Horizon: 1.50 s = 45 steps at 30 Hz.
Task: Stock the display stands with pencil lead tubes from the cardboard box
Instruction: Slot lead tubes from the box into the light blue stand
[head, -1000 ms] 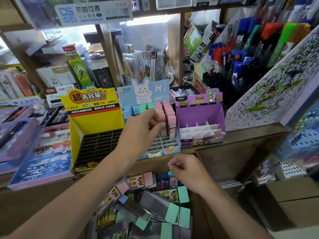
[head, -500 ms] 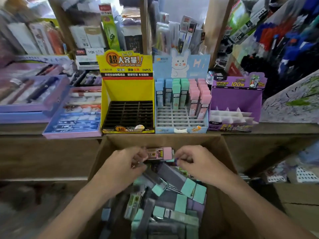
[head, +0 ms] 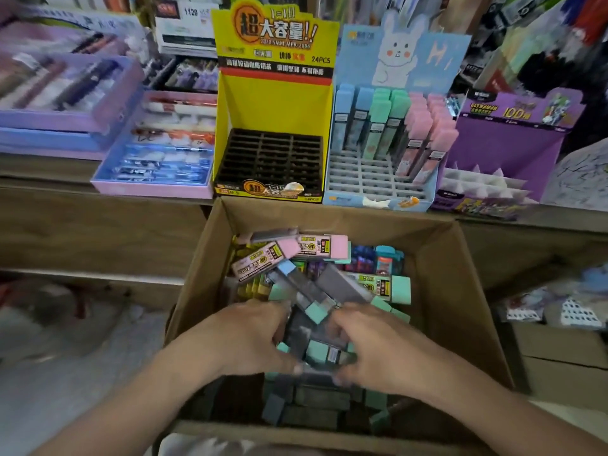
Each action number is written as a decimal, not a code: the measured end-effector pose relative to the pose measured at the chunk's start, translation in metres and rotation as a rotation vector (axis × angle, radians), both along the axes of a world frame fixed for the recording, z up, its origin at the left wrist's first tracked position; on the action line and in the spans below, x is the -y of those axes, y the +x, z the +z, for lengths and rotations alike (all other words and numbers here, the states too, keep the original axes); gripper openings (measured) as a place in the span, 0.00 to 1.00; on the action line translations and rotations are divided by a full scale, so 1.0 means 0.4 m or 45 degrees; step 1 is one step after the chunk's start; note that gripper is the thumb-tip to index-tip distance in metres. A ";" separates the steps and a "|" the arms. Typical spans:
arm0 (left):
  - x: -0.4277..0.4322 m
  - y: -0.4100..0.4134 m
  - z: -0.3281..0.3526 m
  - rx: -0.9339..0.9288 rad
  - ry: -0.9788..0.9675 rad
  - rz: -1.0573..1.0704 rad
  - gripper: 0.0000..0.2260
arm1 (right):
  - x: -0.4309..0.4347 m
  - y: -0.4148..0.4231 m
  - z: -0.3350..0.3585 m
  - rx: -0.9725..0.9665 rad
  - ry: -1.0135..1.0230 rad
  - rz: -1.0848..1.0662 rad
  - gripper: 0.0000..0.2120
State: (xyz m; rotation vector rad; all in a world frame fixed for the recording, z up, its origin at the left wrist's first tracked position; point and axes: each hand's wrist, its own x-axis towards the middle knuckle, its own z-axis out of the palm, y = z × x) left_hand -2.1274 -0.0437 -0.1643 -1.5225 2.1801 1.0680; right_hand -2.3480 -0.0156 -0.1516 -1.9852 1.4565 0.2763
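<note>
Listing, head view:

- Left hand [head: 245, 337]: low inside the cardboard box [head: 202, 274], fingers curled inward. It grips the left side of a small clutch of mint-capped tubes [head: 320, 349]. Motion blur hides how many tubes it has.
- Right hand [head: 378, 355]: directly opposite, fingers and thumb curled round the same clutch from the right. The two hands nearly meet, with the tubes pinched between them.
- Mint-capped tubes: grey bodies, lying flat and crosswise between both grips, at the near end of the box.
- Loose tubes [head: 325, 246]: heaped in the box beyond the hands. Pink-, mint- and blue-capped ones are tumbled at all angles, with darker small packs at the far right corner. More grey tubes lie under and nearer than the hands.
- Yellow stand [head: 273, 103]: beyond the hands and slightly left, on the wooden shelf [head: 82, 205] just past the box's far wall. Its black grid shows no tubes.
- Blue stand [head: 394, 54]: beyond the hands and slightly right, touching the yellow one, with a rabbit on its header. Standing tubes [head: 381, 126] fill the back rows in blue, mint and pink, leaning backwards, while the front white grid is open.
- Purple stand [head: 503, 149]: far right of the grips, beside the blue stand, with white dividers.
- Pink tray [head: 154, 189]: far left of the grips, beside the yellow stand, holding blurred pens.
</note>
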 end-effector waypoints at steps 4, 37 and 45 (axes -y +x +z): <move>-0.011 -0.028 0.001 0.092 -0.123 -0.081 0.22 | 0.004 -0.002 -0.012 0.012 -0.021 -0.008 0.16; 0.052 0.006 -0.049 0.166 -0.365 0.258 0.09 | 0.116 0.096 -0.077 0.093 -0.280 -0.254 0.16; 0.055 0.012 -0.056 0.193 -0.392 0.191 0.16 | 0.117 0.106 -0.070 0.131 -0.239 -0.305 0.13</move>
